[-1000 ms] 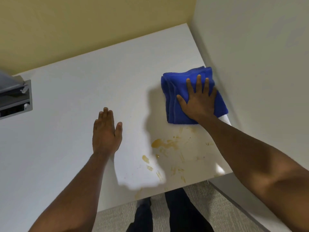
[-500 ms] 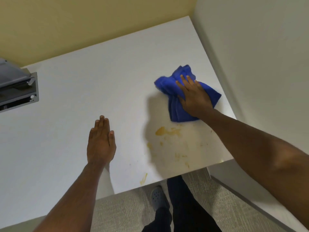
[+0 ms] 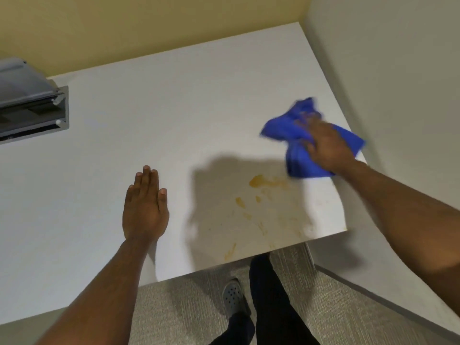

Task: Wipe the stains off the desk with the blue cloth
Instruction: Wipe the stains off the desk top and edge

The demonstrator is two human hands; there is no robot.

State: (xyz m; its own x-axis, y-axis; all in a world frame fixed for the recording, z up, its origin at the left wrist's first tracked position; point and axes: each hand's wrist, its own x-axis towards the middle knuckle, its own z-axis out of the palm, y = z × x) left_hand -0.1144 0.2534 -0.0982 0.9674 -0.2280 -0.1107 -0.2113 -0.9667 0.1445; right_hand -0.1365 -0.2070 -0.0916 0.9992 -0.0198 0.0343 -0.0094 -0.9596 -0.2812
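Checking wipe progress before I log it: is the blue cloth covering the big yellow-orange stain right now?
No: the crumpled blue cloth under the right hand sits beyond the large yellow-orange stain, which lies uncovered on the white desk.

Left hand (image 3: pixel 145 210) lay flat, fingers together and extended. Right hand (image 3: pixel 326 145) pressed palm-down, arm outstretched, blurred.

No text, label, brand, number or sign can be read anywhere
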